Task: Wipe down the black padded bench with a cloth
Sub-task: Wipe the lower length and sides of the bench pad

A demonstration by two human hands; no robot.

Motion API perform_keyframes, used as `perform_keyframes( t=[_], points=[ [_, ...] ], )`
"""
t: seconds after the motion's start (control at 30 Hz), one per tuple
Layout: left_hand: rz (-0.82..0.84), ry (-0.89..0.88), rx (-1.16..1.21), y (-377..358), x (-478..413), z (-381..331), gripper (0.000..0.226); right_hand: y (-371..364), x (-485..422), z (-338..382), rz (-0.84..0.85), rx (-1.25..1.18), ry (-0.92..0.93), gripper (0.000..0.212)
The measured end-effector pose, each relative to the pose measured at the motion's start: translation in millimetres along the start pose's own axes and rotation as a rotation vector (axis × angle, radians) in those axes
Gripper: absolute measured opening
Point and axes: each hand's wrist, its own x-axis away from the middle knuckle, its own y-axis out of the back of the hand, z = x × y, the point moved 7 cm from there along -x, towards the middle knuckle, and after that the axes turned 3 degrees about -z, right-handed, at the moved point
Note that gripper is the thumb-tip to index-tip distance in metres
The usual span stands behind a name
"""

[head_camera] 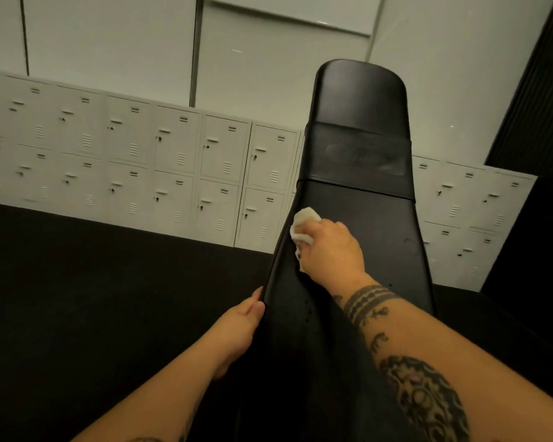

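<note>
Head view. The black padded surface (364, 212) runs lengthwise away from the person, its long axis pointing toward the far rounded end. The right hand (331, 248) reaches farther forward, its fingers curled over a white cloth (304, 226) that it presses near the left edge. The left hand (240, 330), nearer the body, grips that same edge. The remaining padding lies ahead and to the right, so the right hand is probably better placed.

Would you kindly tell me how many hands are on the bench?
2: the left hand grips the left edge of the bench; the right hand holds a cloth against it.
</note>
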Motion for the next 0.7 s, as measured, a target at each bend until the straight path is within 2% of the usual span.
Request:
perform_keyframes(
  t=[0.1, 0.23, 0.27, 0.4, 0.5, 0.63, 0.7],
  points=[
    [-0.003, -0.015, 0.001, 0, -2, 3, 0.047, 0, -3, 9, -0.024, -0.022, -0.058, 0.025],
    [0.006, -0.010, -0.009, 3, -5, 6, 0.047, -10, 57, 24, 0.078, -0.022, 0.161, 0.027],
    [0.006, -0.007, -0.021, 2, -7, 7, 0.047, -10, 67, 16, 0.098, -0.027, 0.170, 0.028],
    [-0.016, 0.004, -0.053, 5, -8, 7, 0.049, 1, 44, -18, 0.049, -0.014, -0.008, 0.028],
    [-0.019, -0.011, -0.060, 3, -2, 2, 0.048, 3, 37, -12, 0.026, -0.076, -0.088, 0.025],
    [-0.037, -0.048, -0.084, 2, 5, 3, 0.050, -11, 81, 16, 0.160, -0.128, 0.117, 0.029],
    [-0.042, -0.044, -0.071, 3, 7, 3, 0.049, -10, 83, 10, 0.204, -0.103, 0.126, 0.031]
  ],
)
